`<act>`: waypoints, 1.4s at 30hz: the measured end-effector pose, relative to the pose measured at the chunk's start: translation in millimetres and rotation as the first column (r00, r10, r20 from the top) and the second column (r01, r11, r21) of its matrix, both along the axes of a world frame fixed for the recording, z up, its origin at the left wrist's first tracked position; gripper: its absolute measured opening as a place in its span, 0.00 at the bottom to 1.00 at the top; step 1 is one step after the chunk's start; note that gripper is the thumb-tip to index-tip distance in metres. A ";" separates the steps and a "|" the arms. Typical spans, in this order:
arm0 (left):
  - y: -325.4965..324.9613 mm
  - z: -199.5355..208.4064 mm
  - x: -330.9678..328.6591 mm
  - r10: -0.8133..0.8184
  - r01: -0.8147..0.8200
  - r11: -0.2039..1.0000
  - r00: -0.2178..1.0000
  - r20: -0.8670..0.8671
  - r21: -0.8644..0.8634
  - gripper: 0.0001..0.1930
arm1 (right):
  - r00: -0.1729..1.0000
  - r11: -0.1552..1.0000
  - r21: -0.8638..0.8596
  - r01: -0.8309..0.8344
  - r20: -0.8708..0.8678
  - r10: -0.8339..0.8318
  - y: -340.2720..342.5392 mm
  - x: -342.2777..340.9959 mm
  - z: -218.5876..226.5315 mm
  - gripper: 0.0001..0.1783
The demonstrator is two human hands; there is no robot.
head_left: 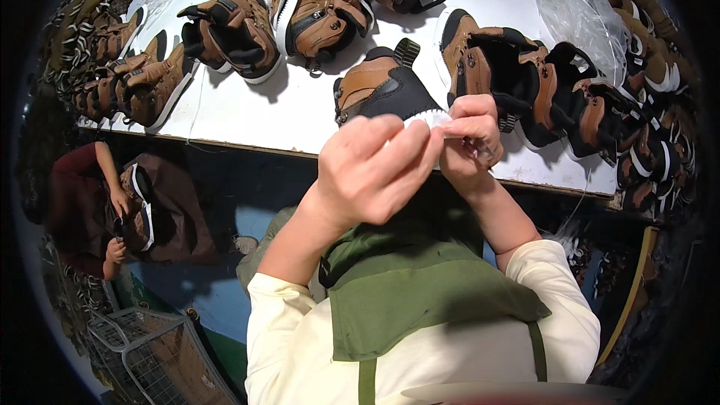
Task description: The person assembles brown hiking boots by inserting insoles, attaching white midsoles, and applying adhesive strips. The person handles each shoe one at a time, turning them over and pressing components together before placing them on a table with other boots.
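Note:
A brown and black boot lies at the table's near edge, its white sole rim turned toward me and a pull loop sticking up at the far side. My left hand is closed in front of the boot, its fingertips pinched together by the white rim. From the right, my right hand meets it there, thumb and forefinger pinched close to the left fingertips. Whatever sits between the fingers is too small or hidden to name. My hands cover part of the boot's sole.
Brown and black boots stand along the white table, with more boots close at my right. Clear plastic wrap lies beyond them. At lower left, a co-worker's hands hold a shoe near a wire cart.

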State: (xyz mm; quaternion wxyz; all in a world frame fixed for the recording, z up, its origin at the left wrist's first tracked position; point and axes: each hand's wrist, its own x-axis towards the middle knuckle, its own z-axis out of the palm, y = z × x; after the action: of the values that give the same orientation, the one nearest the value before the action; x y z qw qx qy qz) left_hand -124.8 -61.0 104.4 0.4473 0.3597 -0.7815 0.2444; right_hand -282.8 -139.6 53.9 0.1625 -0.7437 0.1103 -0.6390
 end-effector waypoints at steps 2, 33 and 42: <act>15.1 3.3 -3.9 -0.052 0.054 0.998 0.996 -0.076 0.014 0.15 | 0.999 0.997 0.073 0.020 0.033 -0.023 -2.3 -2.2 -6.5 0.11; 36.1 -50.5 8.2 0.092 -0.085 0.996 0.965 -0.247 0.040 0.07 | 0.678 0.632 0.301 -0.714 0.522 0.517 -18.0 -11.7 -6.2 0.10; 30.6 -66.2 16.0 0.100 -0.109 0.994 0.894 -0.437 0.004 0.12 | 0.983 0.859 0.498 -0.121 0.181 0.033 -24.9 -8.0 -53.6 0.12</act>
State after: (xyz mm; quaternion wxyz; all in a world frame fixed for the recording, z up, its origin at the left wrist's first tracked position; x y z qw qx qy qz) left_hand -108.8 -30.4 38.3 0.6008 0.4420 -0.6386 0.1893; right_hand -290.8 -164.5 0.3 0.3864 -0.6227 0.2303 -0.6403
